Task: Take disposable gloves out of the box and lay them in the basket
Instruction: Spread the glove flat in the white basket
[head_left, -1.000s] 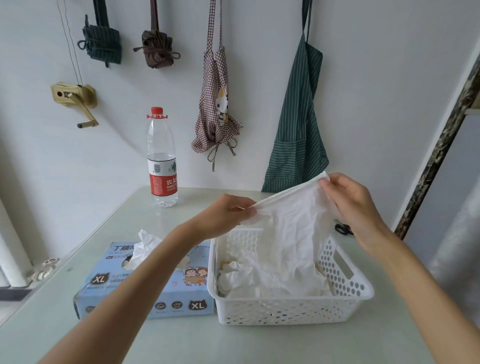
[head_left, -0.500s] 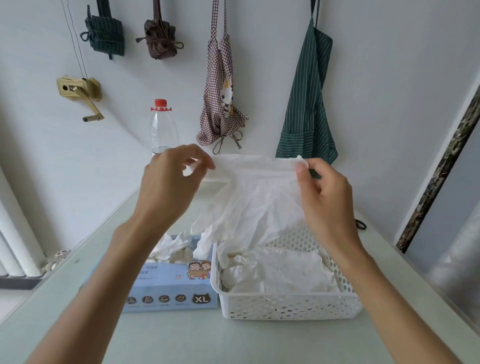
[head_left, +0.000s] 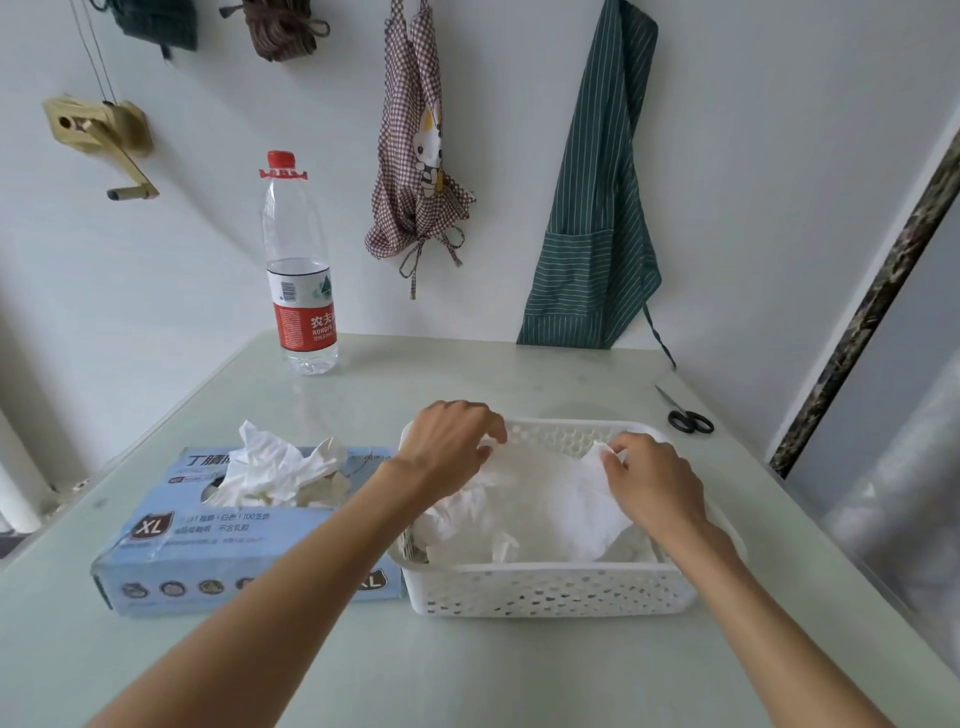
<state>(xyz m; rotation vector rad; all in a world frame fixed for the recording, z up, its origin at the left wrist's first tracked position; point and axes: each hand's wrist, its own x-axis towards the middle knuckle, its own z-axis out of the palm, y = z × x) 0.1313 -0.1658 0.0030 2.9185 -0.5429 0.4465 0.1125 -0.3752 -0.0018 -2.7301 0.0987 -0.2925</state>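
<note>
A white perforated basket (head_left: 545, 590) stands on the pale green table, right of a light blue glove box (head_left: 208, 545). Crumpled white gloves (head_left: 280, 467) stick out of the box's top opening. A white glove (head_left: 550, 501) lies spread over other gloves inside the basket. My left hand (head_left: 449, 441) pinches its cuff at the basket's far left corner. My right hand (head_left: 649, 480) pinches the cuff's other end, over the basket's right half. Both hands are low, inside the basket's rim.
A water bottle (head_left: 298, 270) with a red cap stands at the table's back left. Black scissors (head_left: 685, 415) lie at the back right. Aprons hang on the wall behind. The table edge runs close along the right.
Both hands have come down from chest height, lowering the stretched glove into the basket, where it now lies over the other gloves.
</note>
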